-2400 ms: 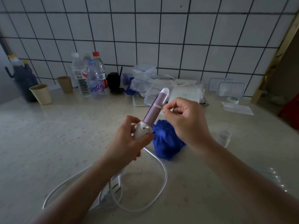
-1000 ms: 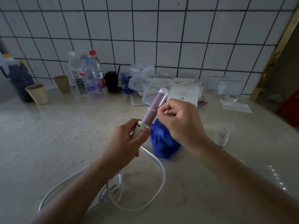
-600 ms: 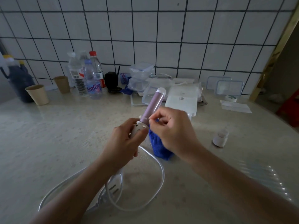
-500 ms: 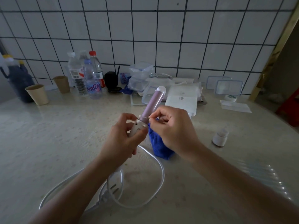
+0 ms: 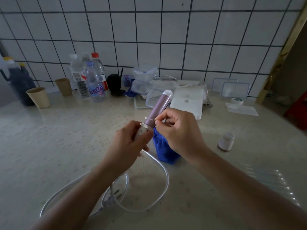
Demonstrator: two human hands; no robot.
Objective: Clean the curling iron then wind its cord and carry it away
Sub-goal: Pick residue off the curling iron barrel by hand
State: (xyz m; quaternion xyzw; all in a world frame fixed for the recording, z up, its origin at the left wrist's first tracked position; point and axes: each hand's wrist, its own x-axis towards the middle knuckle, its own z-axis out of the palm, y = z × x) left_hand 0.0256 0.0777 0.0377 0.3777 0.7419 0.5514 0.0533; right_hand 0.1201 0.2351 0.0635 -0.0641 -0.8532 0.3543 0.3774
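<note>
Hands: left hand [image 5: 127, 143] grips curling iron [image 5: 159, 107] handle; right hand [image 5: 181, 133] pinches thin stick [image 5: 155, 120] at barrel

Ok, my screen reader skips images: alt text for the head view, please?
A person's left hand grips the white handle of a pink curling iron above a counter; right hand pinches a thin white swab against its barrel. A blue cloth and loose white cord lie beneath.

A white cord [image 5: 166, 185] lies looped on the pale bench [image 5: 58, 146], with a blue cloth [image 5: 163, 150] and a small white jar [image 5: 226, 141] beyond it. Paper cups [image 5: 38, 97], bottles [image 5: 95, 83] and clear boxes [image 5: 144, 80] line the back.
</note>
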